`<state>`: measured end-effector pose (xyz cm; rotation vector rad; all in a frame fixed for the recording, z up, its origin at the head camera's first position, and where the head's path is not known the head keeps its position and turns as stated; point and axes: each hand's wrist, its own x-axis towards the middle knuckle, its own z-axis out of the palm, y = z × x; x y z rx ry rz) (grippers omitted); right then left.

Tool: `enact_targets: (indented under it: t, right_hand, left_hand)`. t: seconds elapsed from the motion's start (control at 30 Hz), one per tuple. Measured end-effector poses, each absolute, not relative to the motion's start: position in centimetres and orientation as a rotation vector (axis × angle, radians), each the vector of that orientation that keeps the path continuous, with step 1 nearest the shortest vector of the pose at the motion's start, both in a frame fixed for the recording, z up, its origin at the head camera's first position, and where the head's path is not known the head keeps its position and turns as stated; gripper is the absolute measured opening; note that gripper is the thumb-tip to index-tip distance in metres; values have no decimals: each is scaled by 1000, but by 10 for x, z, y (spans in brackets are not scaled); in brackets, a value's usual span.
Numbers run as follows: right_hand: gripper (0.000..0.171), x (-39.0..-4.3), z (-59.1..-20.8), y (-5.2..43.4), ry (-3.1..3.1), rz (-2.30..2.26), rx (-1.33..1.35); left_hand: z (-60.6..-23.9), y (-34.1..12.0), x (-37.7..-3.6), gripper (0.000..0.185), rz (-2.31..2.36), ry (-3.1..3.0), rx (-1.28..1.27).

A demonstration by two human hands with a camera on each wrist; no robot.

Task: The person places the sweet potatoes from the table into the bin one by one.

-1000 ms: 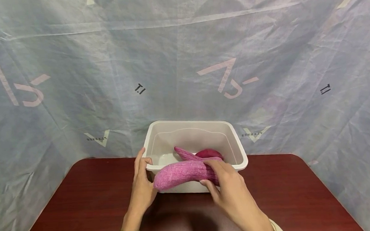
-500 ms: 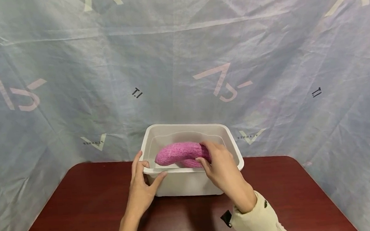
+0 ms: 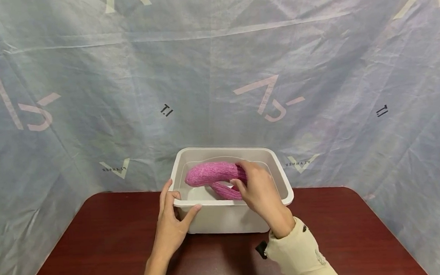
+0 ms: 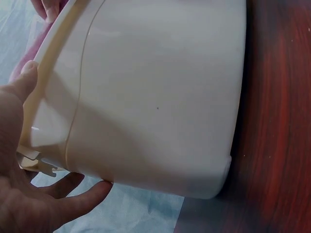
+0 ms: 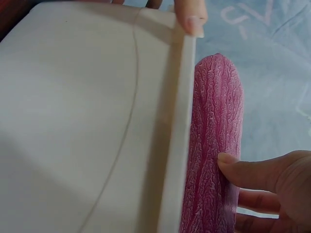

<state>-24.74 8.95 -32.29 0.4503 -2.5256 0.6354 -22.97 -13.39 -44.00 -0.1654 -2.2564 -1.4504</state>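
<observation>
A white plastic bin stands on the table. My left hand grips its near left corner, thumb on the front rim and the other fingers along the left side, as the left wrist view shows. My right hand holds a long, curved pink gourd-like vegetable with wrinkled skin, thumb on the near side. This vegetable lies level over the bin's opening. Below it, inside the bin, is a slimmer pink ridged piece. A dark red thing beside that is mostly hidden by the right hand.
The dark red wooden table extends to both sides of the bin. Directly behind it hangs a grey-blue printed cloth, which also closes in the left and right sides.
My right hand has carried the pink vegetable from in front of the near rim to over the bin, farther from me. The left hand stays at the corner, its thumb now showing on the front rim.
</observation>
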Motion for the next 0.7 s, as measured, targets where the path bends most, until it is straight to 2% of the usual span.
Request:
enact_targets:
  t: [0.7]
  right_hand:
    - [30, -280, -334, 72, -2679, 673, 340]
  left_hand:
    - [-440, -133, -228, 53, -1453, -2271, -141]
